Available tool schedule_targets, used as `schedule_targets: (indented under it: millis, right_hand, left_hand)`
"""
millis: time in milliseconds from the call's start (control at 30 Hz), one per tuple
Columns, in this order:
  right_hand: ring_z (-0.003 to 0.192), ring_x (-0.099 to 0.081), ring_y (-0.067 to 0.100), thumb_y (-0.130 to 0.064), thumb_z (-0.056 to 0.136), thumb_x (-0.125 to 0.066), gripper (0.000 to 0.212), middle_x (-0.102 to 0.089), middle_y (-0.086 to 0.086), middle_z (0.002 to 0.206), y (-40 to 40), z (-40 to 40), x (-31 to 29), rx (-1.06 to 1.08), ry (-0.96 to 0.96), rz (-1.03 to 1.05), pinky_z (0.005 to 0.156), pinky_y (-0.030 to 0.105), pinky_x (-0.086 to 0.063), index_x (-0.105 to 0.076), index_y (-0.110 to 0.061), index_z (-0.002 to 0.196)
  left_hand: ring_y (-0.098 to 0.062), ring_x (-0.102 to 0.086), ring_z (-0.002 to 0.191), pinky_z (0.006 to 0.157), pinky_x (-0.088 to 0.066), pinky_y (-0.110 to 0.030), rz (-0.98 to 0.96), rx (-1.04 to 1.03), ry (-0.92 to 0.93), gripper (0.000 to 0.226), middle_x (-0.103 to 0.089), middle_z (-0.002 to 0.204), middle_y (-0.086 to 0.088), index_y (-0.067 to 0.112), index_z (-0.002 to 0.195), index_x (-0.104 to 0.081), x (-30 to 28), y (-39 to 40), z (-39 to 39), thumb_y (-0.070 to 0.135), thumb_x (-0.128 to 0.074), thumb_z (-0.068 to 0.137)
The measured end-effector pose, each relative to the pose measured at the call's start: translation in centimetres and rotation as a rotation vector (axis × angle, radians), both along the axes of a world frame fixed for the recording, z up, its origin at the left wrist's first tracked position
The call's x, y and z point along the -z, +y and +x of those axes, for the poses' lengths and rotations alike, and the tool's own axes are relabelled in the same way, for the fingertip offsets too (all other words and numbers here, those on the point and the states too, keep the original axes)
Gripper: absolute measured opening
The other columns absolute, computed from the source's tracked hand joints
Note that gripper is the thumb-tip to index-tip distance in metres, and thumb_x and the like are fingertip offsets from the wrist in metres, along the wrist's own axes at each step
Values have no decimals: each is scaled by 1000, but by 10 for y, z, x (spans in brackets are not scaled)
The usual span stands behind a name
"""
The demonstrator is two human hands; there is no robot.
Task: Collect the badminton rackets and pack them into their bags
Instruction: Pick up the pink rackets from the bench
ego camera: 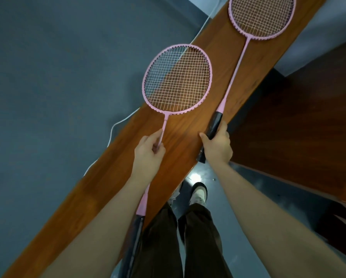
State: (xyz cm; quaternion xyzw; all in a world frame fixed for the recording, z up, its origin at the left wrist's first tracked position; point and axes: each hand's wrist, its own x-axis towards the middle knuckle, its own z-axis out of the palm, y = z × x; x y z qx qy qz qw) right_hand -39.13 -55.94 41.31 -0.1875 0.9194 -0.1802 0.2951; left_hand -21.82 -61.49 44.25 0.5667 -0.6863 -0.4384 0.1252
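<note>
Two pink badminton rackets with white strings are in view. My left hand [149, 150] pinches the thin shaft of the nearer racket [177, 79], whose head hangs over the wooden board's left edge; its black handle runs down under my forearm. My right hand [218, 145] grips the black handle of the second racket [262, 17], which lies along the wooden board [188, 127] with its head at the top of the frame. No racket bag is visible.
The long brown wooden board runs diagonally from bottom left to top right. A white cable [116, 125] trails beside its left edge over the grey floor. Dark wooden furniture [300, 137] stands to the right. My legs and shoes [198, 193] are below.
</note>
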Motion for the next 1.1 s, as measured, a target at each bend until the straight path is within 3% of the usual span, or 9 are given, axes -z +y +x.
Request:
schedule_targets:
  millis: [133, 300, 500, 633, 733, 800, 900, 1000, 1100]
  right_hand:
    - [112, -55, 29, -27, 91, -56, 67, -51, 11, 129, -1, 1, -9, 25, -24, -77, 84, 41, -48, -19, -22, 146]
    - [114, -49, 27, -23, 97, -43, 60, -46, 13, 133, 19, 11, -61, 66, 13, -219, 87, 36, -42, -13, -18, 149]
    - [114, -48, 15, -22, 96, -49, 60, -48, 4, 133, 63, 31, -148, 94, -12, -332, 87, 23, -36, -21, -21, 148]
    - [94, -47, 4, -21, 95, -51, 59, -53, 1, 124, 88, 35, -205, 129, 37, -444, 75, 9, -37, -24, -23, 147]
    - [99, -47, 1, -20, 94, -52, 59, -51, -7, 117, 109, 31, -244, 152, 89, -537, 75, 1, -34, -25, -23, 147]
    - [109, -45, -3, -21, 94, -53, 59, -50, -10, 127, 125, 25, -265, 155, 108, -604, 88, 6, -33, -26, -24, 146]
    - [124, -43, 3, -19, 92, -56, 59, -47, -6, 139, 162, 14, -294, 161, 183, -701, 103, 22, -35, -32, -20, 145]
    - [124, -48, 9, -20, 88, -63, 60, -52, -4, 136, 210, -1, -317, 169, 244, -775, 106, 30, -38, -36, -21, 142]
    - [121, -51, 10, -22, 87, -65, 61, -55, -3, 133, 268, -19, -332, 182, 291, -811, 105, 34, -41, -37, -24, 141]
  left_hand:
    - [-6, -51, 70, 66, -41, -1, -28, -1, -4, 40, -56, 89, -6, 11, 129, -54, -11, -5, -3, 7, -56, 89]
    - [-5, -49, 73, 68, -38, 2, -126, -8, -39, 38, -55, 94, -4, 10, 128, -54, -53, 2, 1, 9, -54, 90]
    - [-2, -50, 74, 69, -37, 2, -211, -13, 104, 33, -53, 92, -2, 11, 123, -57, -129, 6, -14, 8, -54, 90]
    - [-6, -50, 74, 70, -38, -2, -273, 23, 182, 30, -55, 89, -3, 12, 117, -61, -175, 17, -28, 9, -55, 89]
    - [-9, -51, 74, 69, -38, -3, -323, 51, 262, 29, -53, 86, -2, 11, 115, -62, -211, 37, -39, 7, -55, 88]
    - [-7, -50, 72, 69, -39, -7, -349, 55, 295, 30, -51, 84, 0, 13, 118, -60, -234, 52, -48, 9, -55, 88]
    - [-7, -47, 67, 68, -39, -6, -470, 98, 368, 32, -49, 83, 2, 8, 119, -60, -267, 85, -64, 5, -56, 88]
    - [-7, -45, 62, 68, -37, -2, -561, 129, 447, 32, -49, 81, -1, 3, 115, -62, -292, 129, -84, -3, -59, 84]
    - [-4, -49, 65, 67, -38, -1, -534, 174, 473, 33, -49, 84, 2, 7, 117, -61, -315, 182, -104, 1, -59, 85]
